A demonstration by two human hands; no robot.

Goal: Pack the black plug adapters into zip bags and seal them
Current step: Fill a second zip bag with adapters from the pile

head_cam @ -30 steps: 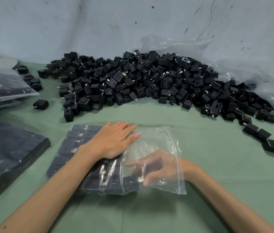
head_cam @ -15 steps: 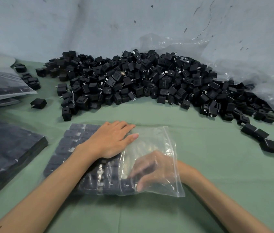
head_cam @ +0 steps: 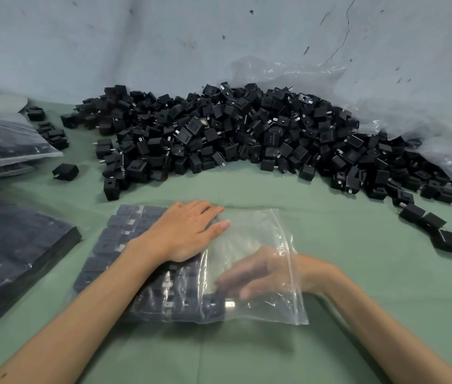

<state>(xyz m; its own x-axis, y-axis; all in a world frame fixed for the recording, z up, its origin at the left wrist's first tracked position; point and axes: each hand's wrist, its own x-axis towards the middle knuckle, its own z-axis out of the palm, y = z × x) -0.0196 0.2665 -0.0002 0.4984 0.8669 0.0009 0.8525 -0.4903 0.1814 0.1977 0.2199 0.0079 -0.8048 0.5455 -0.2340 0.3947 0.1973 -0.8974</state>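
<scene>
A clear zip bag point(head_cam: 249, 239) lies flat on the green table, its open mouth facing right. Rows of black plug adapters point(head_cam: 114, 239) fill its left part. My left hand point(head_cam: 183, 231) rests flat on top of the bag, pressing the packed rows down. My right hand point(head_cam: 258, 275) reaches inside the bag through the mouth, fingers stretched toward an adapter point(head_cam: 213, 303) at the end of the near row. Behind lies a big heap of loose black adapters point(head_cam: 247, 137).
Filled bags point(head_cam: 11, 151) lie at the far left, and a flat dark stack point(head_cam: 11, 250) lies near left. A large crumpled plastic sheet point(head_cam: 424, 128) leans on the wall at right. Stray adapters point(head_cam: 438, 231) sit on the right of the green table point(head_cam: 357, 245).
My right hand has slid a little deeper into the bag toward the near row. My left hand has stayed pressed on the bag.
</scene>
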